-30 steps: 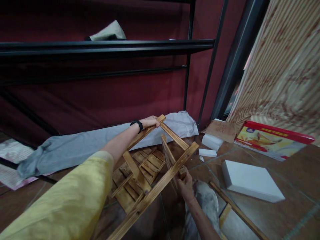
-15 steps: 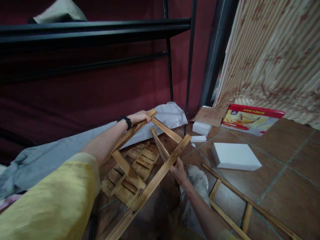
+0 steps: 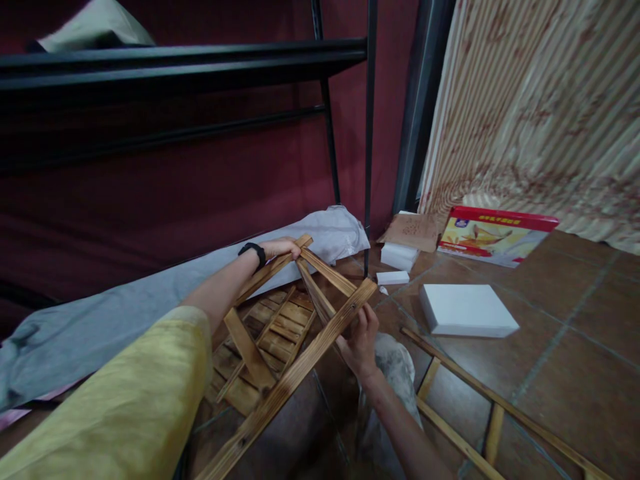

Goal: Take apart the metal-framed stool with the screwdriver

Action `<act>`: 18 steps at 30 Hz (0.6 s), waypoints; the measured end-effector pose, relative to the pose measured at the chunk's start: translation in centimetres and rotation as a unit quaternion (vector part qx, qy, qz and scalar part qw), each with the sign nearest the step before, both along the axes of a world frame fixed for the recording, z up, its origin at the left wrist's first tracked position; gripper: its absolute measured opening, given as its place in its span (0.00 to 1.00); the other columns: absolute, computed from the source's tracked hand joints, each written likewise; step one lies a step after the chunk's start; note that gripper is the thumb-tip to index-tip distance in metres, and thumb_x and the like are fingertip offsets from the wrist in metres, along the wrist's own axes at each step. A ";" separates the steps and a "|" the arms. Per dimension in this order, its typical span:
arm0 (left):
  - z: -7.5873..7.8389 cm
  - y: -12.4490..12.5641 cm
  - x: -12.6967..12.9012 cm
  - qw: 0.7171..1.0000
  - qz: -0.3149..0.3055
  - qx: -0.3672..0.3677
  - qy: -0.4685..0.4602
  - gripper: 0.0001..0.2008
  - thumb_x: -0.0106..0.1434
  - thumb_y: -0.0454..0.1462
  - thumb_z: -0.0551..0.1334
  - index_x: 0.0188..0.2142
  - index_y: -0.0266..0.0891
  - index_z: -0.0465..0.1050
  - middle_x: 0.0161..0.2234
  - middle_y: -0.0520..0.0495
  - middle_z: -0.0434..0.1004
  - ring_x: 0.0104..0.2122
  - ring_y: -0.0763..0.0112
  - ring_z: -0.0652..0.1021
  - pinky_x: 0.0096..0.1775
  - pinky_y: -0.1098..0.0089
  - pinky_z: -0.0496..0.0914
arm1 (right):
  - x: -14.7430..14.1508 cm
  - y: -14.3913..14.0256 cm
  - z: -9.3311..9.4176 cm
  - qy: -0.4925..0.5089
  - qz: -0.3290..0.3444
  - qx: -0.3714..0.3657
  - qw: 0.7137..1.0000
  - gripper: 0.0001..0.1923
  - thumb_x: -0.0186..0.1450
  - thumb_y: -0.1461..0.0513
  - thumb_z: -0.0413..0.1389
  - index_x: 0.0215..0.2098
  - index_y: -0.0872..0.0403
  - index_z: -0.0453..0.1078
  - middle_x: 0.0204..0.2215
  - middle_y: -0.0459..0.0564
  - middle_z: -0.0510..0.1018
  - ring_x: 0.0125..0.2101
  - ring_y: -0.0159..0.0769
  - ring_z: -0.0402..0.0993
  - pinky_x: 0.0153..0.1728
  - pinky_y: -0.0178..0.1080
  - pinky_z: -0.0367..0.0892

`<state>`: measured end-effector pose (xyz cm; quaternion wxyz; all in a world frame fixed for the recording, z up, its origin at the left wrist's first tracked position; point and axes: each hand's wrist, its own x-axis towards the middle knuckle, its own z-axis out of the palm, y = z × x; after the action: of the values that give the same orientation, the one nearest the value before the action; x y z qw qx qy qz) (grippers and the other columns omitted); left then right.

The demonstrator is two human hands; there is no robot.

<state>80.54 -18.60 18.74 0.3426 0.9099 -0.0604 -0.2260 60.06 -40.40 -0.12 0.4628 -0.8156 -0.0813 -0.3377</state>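
My left hand (image 3: 281, 249), with a black band at the wrist, is closed around the far end of a wooden frame's (image 3: 295, 377) left rail. Crosspieces join this rail to the long right rail, which slopes down toward me. My right hand (image 3: 361, 340) is behind the right rail, closed on a loose wooden slat (image 3: 316, 293) that passes beneath that rail. Its fingers reach up near the rail's far end, and part of the grip is hidden. The slat's upper tip is close to the frame's far corner by my left hand.
Below the frame lies a slatted wooden panel (image 3: 287, 327). A ladder-like wooden frame (image 3: 495, 433) rests on the tiles at right. Beyond are a white box (image 3: 467, 310), smaller white blocks (image 3: 399, 256) and a printed carton (image 3: 493, 235). A black metal rack (image 3: 370, 133) stands ahead, with grey cloth (image 3: 165, 287) underneath.
My right hand has moved up toward the right rail's end, its fingers now raised. The slat's upper tip has come nearer the frame's far corner. The left hand keeps its hold, slightly lower in view.
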 end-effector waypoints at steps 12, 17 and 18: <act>-0.4 0.4 0.3 0.999 -0.029 0.021 0.024 0.09 0.38 0.35 0.59 0.23 0.36 0.71 0.21 0.51 0.70 0.22 0.71 0.68 0.22 0.72 0.61 | -0.8 -1.1 1.6 -0.041 -0.034 -0.154 0.987 0.34 0.62 0.57 0.51 0.63 0.53 0.44 0.64 0.61 0.42 0.63 0.57 0.38 0.55 0.70 0.39; -0.7 1.1 0.7 0.998 -0.034 0.048 0.035 0.10 0.38 0.36 0.59 0.24 0.36 0.72 0.20 0.51 0.69 0.20 0.71 0.67 0.22 0.72 0.59 | 1.0 -2.5 2.4 -0.095 -0.010 -0.180 0.979 0.27 0.62 0.63 0.52 0.57 0.50 0.50 0.63 0.57 0.50 0.62 0.52 0.42 0.56 0.68 0.39; -0.7 1.2 0.8 0.997 -0.032 0.052 0.035 0.10 0.38 0.36 0.59 0.24 0.36 0.72 0.20 0.51 0.69 0.21 0.71 0.67 0.22 0.72 0.59 | 1.5 -2.7 2.6 -0.114 0.015 -0.182 0.977 0.26 0.62 0.65 0.52 0.57 0.50 0.50 0.62 0.56 0.52 0.62 0.50 0.44 0.57 0.67 0.42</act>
<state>81.38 -17.37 18.03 0.2890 0.9157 -0.0651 -0.2716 61.53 -43.07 2.50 0.2993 -0.8412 -0.2052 -0.4009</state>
